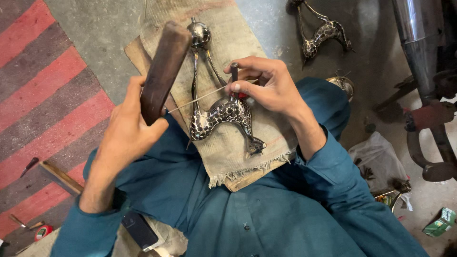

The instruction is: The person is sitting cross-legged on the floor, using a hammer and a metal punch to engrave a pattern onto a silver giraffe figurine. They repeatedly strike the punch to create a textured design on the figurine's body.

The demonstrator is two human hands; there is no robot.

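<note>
A shiny metal animal figure (223, 116) with a dark spotted pattern and a ball on top lies on a burlap-covered board (238, 43) across my lap. My left hand (128, 128) grips a dark wooden block (164, 69) raised over the board. My right hand (264, 85) pinches a small dark-handled tool (234, 71) upright against the figure's back. A thin pale wire (197, 99) runs from beside the block to the figure under my right fingers.
A second spotted metal figure (323, 35) lies on the concrete floor at top right. A red and grey striped rug (43, 85) covers the left. A plastic bag (376, 157), a small green box (440, 222) and dark machine parts (423, 62) sit at right.
</note>
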